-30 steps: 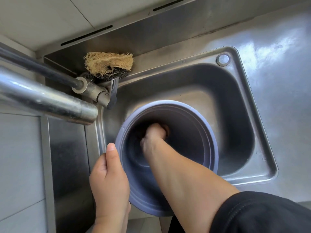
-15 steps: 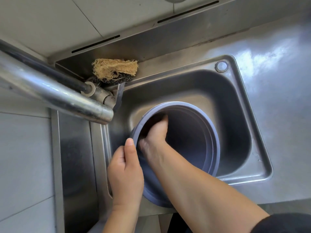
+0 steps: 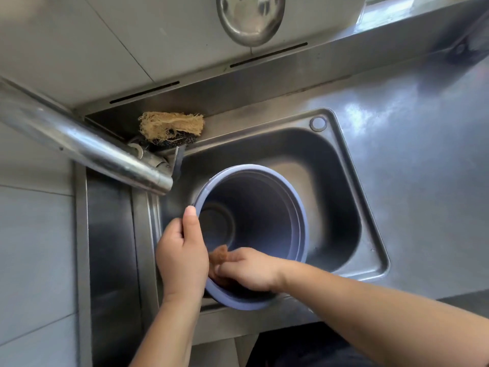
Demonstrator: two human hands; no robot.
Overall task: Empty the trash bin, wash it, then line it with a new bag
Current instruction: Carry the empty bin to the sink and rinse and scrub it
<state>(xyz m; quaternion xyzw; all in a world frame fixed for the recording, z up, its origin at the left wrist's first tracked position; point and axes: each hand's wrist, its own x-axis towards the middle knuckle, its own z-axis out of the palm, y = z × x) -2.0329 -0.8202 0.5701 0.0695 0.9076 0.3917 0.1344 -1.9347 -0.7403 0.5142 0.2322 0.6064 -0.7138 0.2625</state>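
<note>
A grey-blue trash bin (image 3: 264, 207) lies tilted in the steel sink (image 3: 344, 181), its open mouth turned up toward the camera and its base down toward the sink's left side; its near rim overhangs the sink's front edge, and its far rim sits under the end of the faucet spout (image 3: 105, 157). The left hand (image 3: 182, 255) grips the bin's rim on the left, thumb laid along the rim's outer edge and fingers curled closed around the outside of the wall; the right hand (image 3: 248, 268) reaches in over the near rim, fingers closed on a brown scrubbing pad (image 3: 219, 254) that is pressed against the inner wall just beside the left hand; the pad is mostly hidden by the fingers, so it may be a sponge or a fibre scourer. The bin's inside looks bare and dark down to its round bottom; whether it is wet cannot be told.

At the sink's back-left corner, on the ledge behind the faucet base, a tan fibrous scrubber (image 3: 172, 125) rests on top of a dark scouring pad (image 3: 182, 140); a round plug fitting (image 3: 318, 123) sits in the sink's back-right corner; the steel counter (image 3: 423, 154) stretches off to the right; a shiny metal bowl or lid (image 3: 251, 17) hangs against the wall above.
</note>
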